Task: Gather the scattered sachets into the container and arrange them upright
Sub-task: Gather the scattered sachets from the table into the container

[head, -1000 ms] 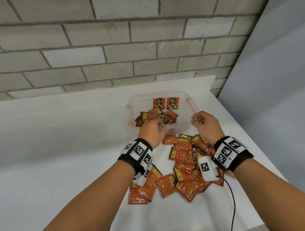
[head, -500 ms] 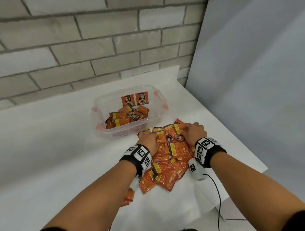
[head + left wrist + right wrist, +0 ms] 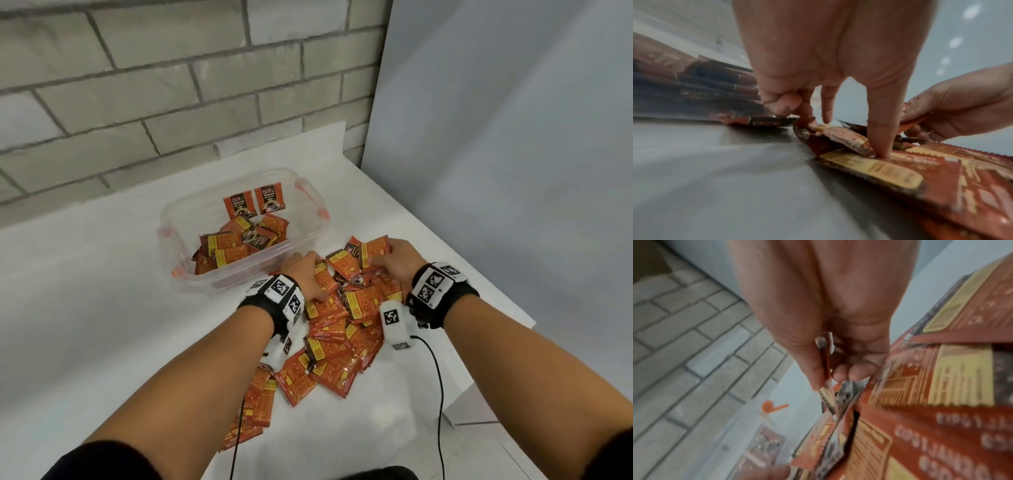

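Here, a person leans over a white worktop (image 3: 102,308) with both hands in a loose pile of orange sachets (image 3: 346,329). The left hand (image 3: 305,274) rests at the pile's 10 o'clock edge, thumb and fingertips pressed down onto flat sachets, nothing gripped that I can see. The right hand (image 3: 394,260), at about 1 o'clock on the pile, has its thumb and curled fingers pinched around a few sachets, one orange packet (image 3: 375,250) sticking up above the knuckles. The pile trails toward 7 o'clock under the left forearm. A clear plastic container (image 3: 178,219) with orange clips sits just beside the pile at its 11 o'clock. Inside it, two sachets (image 3: 253,202) stand upright against the far wall, while others lie jumbled flat on the bottom. A grey brick wall (image 3: 171,85) runs behind the worktop.
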A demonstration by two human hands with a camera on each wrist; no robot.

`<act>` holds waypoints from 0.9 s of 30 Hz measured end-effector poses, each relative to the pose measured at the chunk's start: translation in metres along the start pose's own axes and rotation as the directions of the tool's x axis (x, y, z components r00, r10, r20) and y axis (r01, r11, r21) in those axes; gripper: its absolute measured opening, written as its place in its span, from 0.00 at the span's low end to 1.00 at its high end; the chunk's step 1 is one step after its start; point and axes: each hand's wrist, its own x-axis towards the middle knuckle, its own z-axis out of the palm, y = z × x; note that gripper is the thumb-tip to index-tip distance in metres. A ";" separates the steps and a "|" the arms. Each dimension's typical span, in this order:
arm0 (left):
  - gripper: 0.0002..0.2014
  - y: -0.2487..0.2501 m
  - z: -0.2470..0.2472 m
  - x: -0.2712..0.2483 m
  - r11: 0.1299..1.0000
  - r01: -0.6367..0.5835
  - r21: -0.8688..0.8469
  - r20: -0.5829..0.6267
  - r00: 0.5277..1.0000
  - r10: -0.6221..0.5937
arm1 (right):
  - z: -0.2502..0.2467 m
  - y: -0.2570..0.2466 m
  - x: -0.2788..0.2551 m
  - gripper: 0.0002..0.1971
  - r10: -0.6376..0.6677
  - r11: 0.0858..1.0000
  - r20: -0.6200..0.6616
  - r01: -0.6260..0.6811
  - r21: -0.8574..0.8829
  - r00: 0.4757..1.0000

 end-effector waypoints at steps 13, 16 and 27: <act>0.28 0.013 -0.012 -0.015 0.992 0.069 -0.105 -0.071 0.994 -0.077 | -0.020 0.020 -0.047 0.08 -0.025 0.963 0.120 0.056 -0.262 0.992; 0.27 0.027 -0.019 -0.014 0.978 0.015 -0.209 0.016 1.000 -0.012 | -0.006 0.018 -0.046 0.19 -0.056 0.853 0.188 0.145 -0.502 0.981; 0.33 0.053 0.006 0.020 0.999 0.009 0.045 0.088 0.996 -0.013 | 0.012 0.030 -0.056 0.28 -0.202 0.693 0.174 0.266 -0.670 0.964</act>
